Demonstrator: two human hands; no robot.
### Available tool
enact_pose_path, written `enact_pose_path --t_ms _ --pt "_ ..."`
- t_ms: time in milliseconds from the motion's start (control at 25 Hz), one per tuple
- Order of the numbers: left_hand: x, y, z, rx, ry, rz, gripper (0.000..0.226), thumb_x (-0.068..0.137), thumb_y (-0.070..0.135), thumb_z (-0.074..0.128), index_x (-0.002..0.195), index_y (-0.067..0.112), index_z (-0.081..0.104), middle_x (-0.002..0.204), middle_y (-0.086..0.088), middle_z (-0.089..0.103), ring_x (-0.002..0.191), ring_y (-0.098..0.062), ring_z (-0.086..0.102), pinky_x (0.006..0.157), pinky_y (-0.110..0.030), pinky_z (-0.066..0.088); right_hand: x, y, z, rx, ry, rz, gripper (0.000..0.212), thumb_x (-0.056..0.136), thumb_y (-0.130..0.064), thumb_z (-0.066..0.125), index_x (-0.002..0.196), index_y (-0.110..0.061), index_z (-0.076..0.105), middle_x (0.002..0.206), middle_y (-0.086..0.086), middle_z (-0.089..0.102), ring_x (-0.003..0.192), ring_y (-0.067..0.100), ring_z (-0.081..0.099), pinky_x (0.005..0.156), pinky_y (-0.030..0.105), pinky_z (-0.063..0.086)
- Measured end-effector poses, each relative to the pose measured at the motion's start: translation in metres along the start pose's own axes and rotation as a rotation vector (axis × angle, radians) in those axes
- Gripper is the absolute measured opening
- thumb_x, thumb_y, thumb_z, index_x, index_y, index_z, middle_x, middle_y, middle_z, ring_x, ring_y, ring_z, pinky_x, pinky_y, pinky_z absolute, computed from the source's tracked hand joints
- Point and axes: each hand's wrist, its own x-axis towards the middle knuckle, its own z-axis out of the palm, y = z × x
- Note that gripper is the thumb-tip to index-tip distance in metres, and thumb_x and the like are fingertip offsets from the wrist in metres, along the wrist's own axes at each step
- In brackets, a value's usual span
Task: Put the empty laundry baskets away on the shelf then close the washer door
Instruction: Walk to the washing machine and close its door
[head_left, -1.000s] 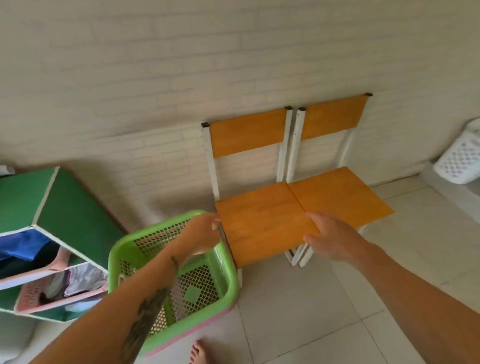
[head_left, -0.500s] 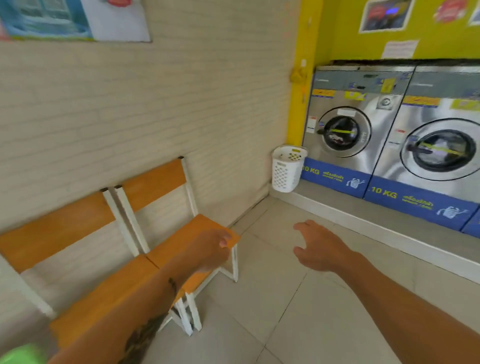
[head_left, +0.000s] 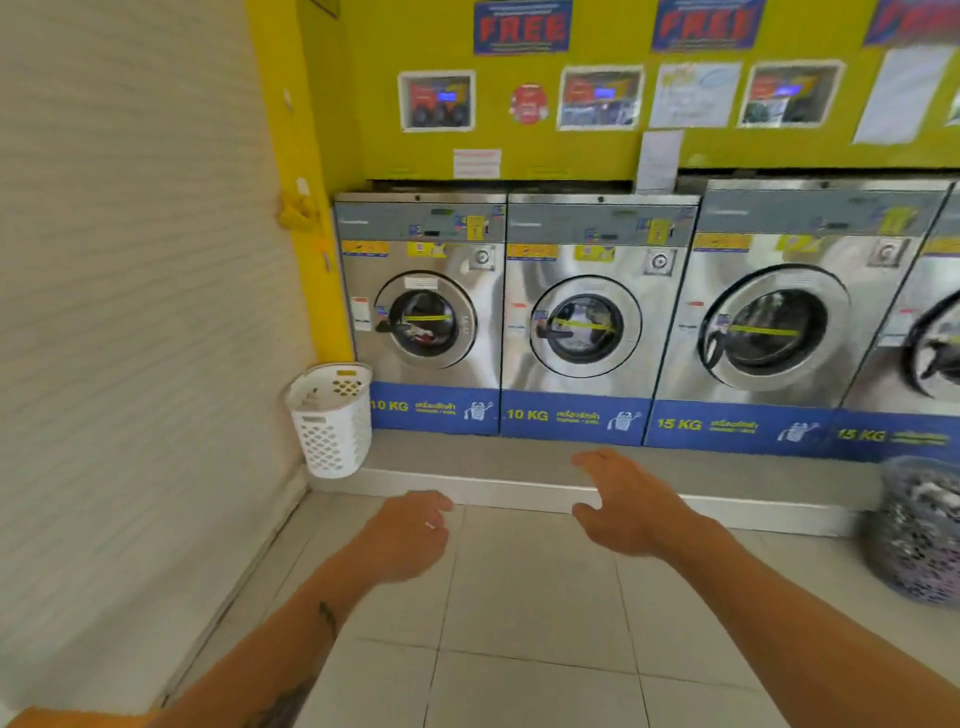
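Pale tile floor (head_left: 519, 623) nearest me, then both hands out front, apart and holding nothing: left hand (head_left: 410, 535) loosely curled, right hand (head_left: 628, 504) spread. Past them is a raised step (head_left: 493, 488) I could stub a toe on. White basket (head_left: 332, 421) sits up there, tucked between the wall (head_left: 130, 364) and the left 10 KG washer (head_left: 423, 322), looks empty. Grey basket (head_left: 919, 530) far right seems to have stuff in it, so grabbing that would be a mistake. Can't tell which washer door is open, no shelf in sight
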Motion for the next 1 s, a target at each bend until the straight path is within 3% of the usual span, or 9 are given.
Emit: enact_pose_path --t_ms 80,200,240,320,400,520,680,800,1000 --pt "0.066 0.037 0.01 0.078 -0.045 0.101 0.028 0.088 0.022 0.052 0.112 0.026 0.067 0.117 0.011 0.063 0.102 -0.008 0.056 0.088 -0.013 0.035 0.026 0.042 -0.017 0.023 0.044 0.084 0.067 0.088 -0.04 0.055 0.149 -0.022 0.032 0.155 -0.001 0.033 0.139 0.023 0.035 0.11 0.04 0.032" --pt "0.16 0.102 0.044 0.17 -0.145 0.223 0.033 0.09 0.021 0.043 0.115 0.015 0.064 0.124 -0.003 0.062 0.115 -0.026 0.056 0.097 -0.03 0.041 0.058 0.122 -0.033 0.048 0.091 0.198 0.066 0.088 -0.038 0.056 0.148 -0.021 0.033 0.152 0.002 0.036 0.137 0.025 0.037 0.111 0.041 0.035" --pt "0.188 0.125 0.057 0.193 -0.178 0.258 0.034 0.09 0.02 0.041 0.114 0.011 0.063 0.122 -0.007 0.063 0.111 -0.029 0.057 0.096 -0.036 0.045 0.068 0.149 -0.038 0.058 0.093 0.228 0.066 0.088 -0.038 0.056 0.147 -0.02 0.033 0.152 0.003 0.036 0.137 0.025 0.038 0.11 0.041 0.035" --pt "0.238 0.171 0.087 0.187 -0.23 0.291 0.029 0.088 0.017 0.039 0.101 0.008 0.063 0.106 -0.011 0.065 0.09 -0.028 0.06 0.082 -0.041 0.052 0.092 0.21 -0.05 0.054 0.102 0.287 0.067 0.089 -0.038 0.056 0.148 -0.019 0.032 0.152 0.004 0.034 0.137 0.026 0.037 0.11 0.041 0.035" --pt "0.289 0.216 0.119 0.18 -0.228 0.284 0.023 0.085 0.015 0.039 0.09 0.009 0.06 0.093 -0.012 0.064 0.082 -0.029 0.06 0.065 -0.037 0.048 0.119 0.274 -0.069 0.049 0.119 0.334 0.069 0.089 -0.038 0.056 0.149 -0.019 0.031 0.155 0.003 0.031 0.139 0.025 0.035 0.111 0.042 0.034" --pt "0.36 0.276 0.156 0.175 -0.229 0.293 0.017 0.085 0.016 0.037 0.082 0.015 0.054 0.089 -0.008 0.059 0.09 -0.03 0.061 0.077 -0.039 0.048 0.16 0.358 -0.102 0.039 0.132 0.362 0.066 0.088 -0.036 0.057 0.148 -0.017 0.034 0.151 0.005 0.037 0.137 0.027 0.037 0.11 0.039 0.035" --pt "0.445 0.344 0.194 0.036 -0.212 0.247 0.034 0.092 0.022 0.041 0.117 0.026 0.064 0.112 0.003 0.063 0.101 -0.019 0.061 0.086 -0.03 0.05 0.219 0.455 -0.145 0.058 0.151 0.389 0.064 0.089 -0.034 0.056 0.147 -0.018 0.035 0.146 0.002 0.042 0.131 0.026 0.043 0.106 0.041 0.04" --pt "0.507 0.379 0.224 -0.012 -0.217 0.239 0.035 0.092 0.024 0.044 0.122 0.029 0.062 0.117 0.002 0.063 0.102 -0.017 0.061 0.084 -0.029 0.051 0.26 0.514 -0.152 0.076 0.143 0.392 0.064 0.089 -0.034 0.057 0.148 -0.021 0.035 0.144 -0.002 0.042 0.129 0.023 0.045 0.105 0.039 0.041" --pt "0.632 0.424 0.279 -0.16 -0.241 0.211 0.033 0.093 0.02 0.046 0.121 0.026 0.062 0.092 0.009 0.066 0.07 -0.005 0.063 0.053 -0.016 0.046 0.346 0.615 -0.152 0.046 0.118 0.417 0.064 0.088 -0.035 0.057 0.146 -0.021 0.035 0.144 -0.002 0.042 0.13 0.023 0.043 0.106 0.041 0.041"
